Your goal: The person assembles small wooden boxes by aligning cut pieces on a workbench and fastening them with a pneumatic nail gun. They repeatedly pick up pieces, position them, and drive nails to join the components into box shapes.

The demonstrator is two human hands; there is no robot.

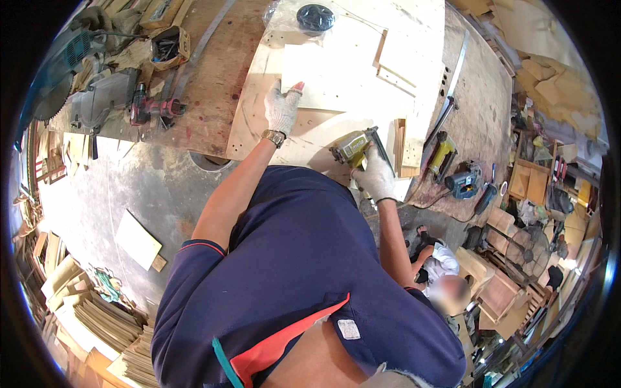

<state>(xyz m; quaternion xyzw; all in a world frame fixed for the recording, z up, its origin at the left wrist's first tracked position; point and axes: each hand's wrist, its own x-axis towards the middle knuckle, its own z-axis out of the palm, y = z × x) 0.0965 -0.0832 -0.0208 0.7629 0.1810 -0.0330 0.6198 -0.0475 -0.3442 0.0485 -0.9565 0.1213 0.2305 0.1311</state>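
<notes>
My left hand [283, 110], in a white knit glove with a watch at the wrist, grips the left edge of a thin pale rectangular panel [314, 87]. The thumb lies on its face; the other fingertips are partly hidden. That panel lies over a larger plywood sheet [252, 132] on the workbench. My right hand [377, 174], also gloved, is closed around the handle of a yellow-green and black nail gun [351, 148]. The tool hangs just above the sheet's near edge, apart from the panel. Narrow wood strips [400, 149] lie right of the nail gun.
On the brown bench at left sit a red-black cordless drill [145, 108], a circular saw [103, 97] and a box of small parts [169, 46]. Another nail gun [442, 155] and a jigsaw [464, 181] lie at right. A person in white [443, 262] is low behind my right arm.
</notes>
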